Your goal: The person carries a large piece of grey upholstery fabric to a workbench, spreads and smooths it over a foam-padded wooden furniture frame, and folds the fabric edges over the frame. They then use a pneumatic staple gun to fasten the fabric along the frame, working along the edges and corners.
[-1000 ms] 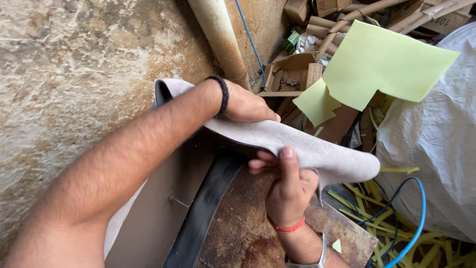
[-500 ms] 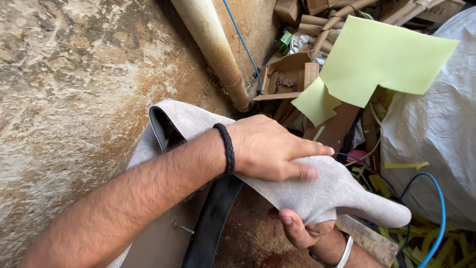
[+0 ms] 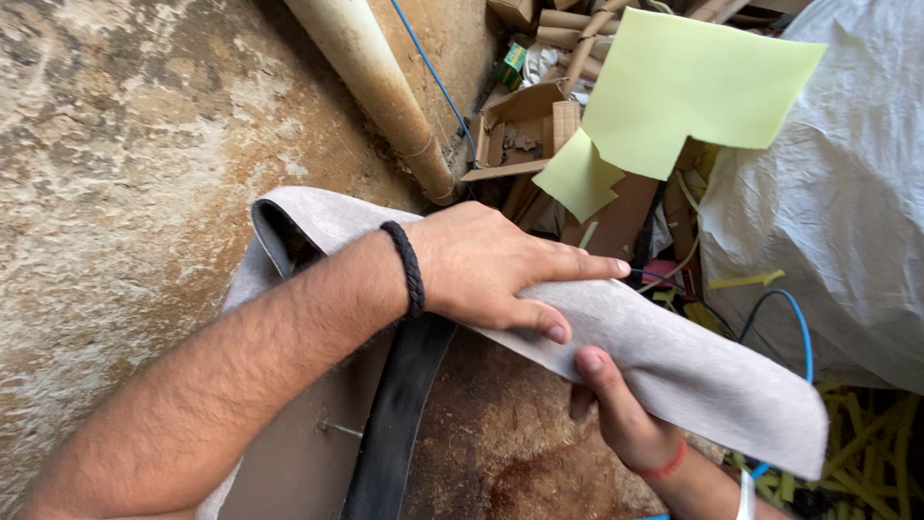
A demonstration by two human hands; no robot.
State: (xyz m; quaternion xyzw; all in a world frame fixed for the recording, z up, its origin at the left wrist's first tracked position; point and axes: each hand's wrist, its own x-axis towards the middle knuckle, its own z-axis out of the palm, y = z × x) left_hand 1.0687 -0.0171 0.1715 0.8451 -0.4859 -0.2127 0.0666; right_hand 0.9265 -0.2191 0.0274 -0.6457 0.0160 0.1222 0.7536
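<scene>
1. Against the rough stained wall (image 3: 125, 173), a grey felt-like sheet (image 3: 693, 371) is held in the air between both hands, folded over on itself near its upper left end.
2. Left hand (image 3: 491, 270) lies flat on top of the sheet, fingers (image 3: 577, 268) together and stretched along it, thumb pressing the near edge.
3. Right hand (image 3: 621, 419) grips from beneath, thumb up against the underside; its other fingers are hidden, so how tightly they close cannot be told.
4. Judging by the fold, the sheet looks partly smoothed; its free end past the hands hangs unsupported.
5. Its long axis runs from upper left down to lower right, the free end pointing towards the white sack (image 3: 847, 221).
6. A black strap (image 3: 395, 424) hangs below.
</scene>
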